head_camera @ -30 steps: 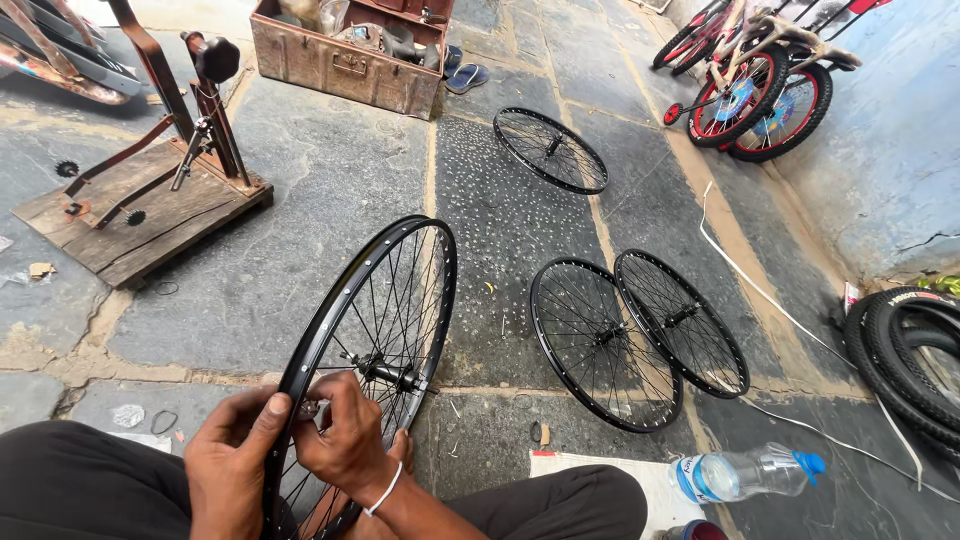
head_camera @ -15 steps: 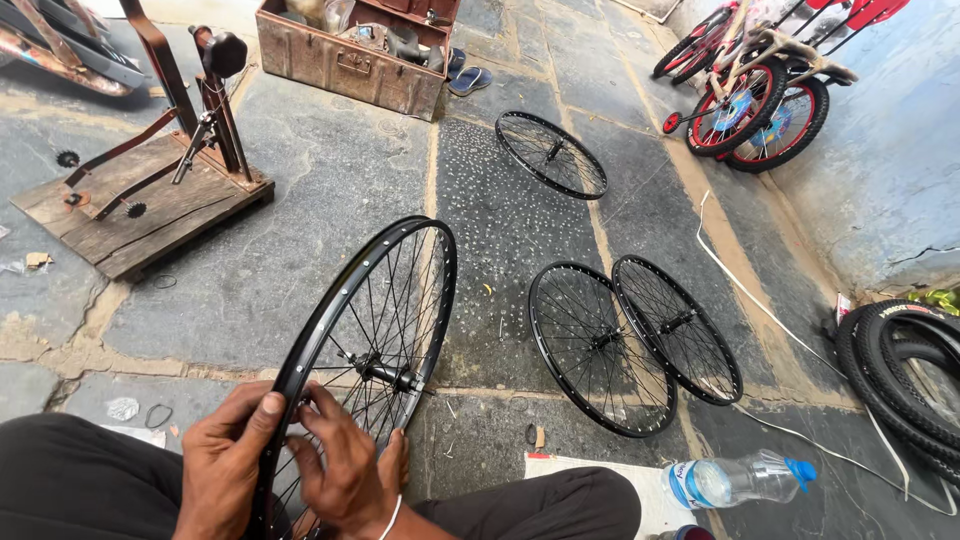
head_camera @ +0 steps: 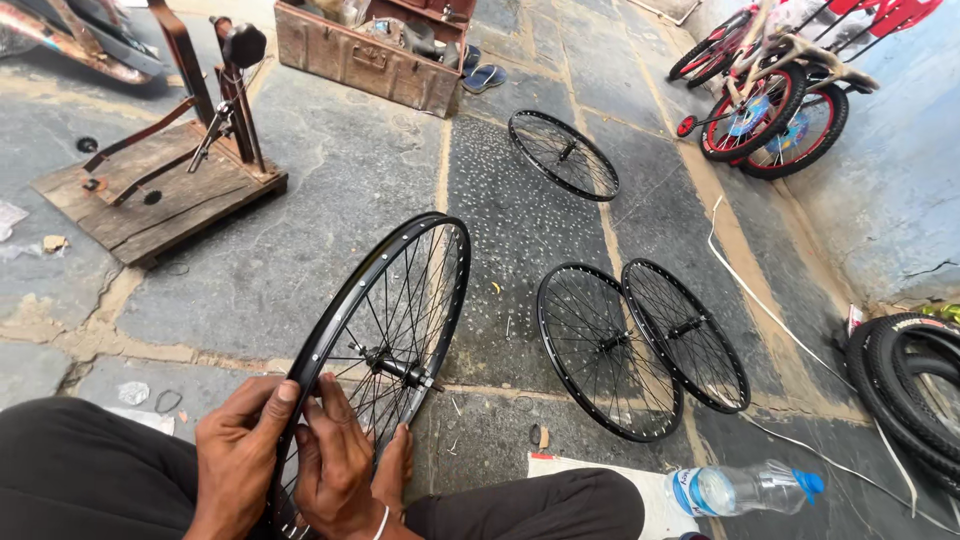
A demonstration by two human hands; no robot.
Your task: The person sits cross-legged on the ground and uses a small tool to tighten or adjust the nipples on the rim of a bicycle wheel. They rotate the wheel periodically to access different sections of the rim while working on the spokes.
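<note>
Gripping upright wheel rim (head_camera: 400, 262) | left hand (head_camera: 235, 455) clamps near edge | right hand (head_camera: 338, 468) pinches spokes | hub (head_camera: 392, 367) just beyond, up-right.

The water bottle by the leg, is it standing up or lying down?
Lying down. The water bottle rests on its side on the stone floor, blue cap pointing right.

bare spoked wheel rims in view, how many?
4. One upright in both hands; two overlapping flat on the floor at right; one flat farther back. Bikes' tyred wheels excluded.
</note>
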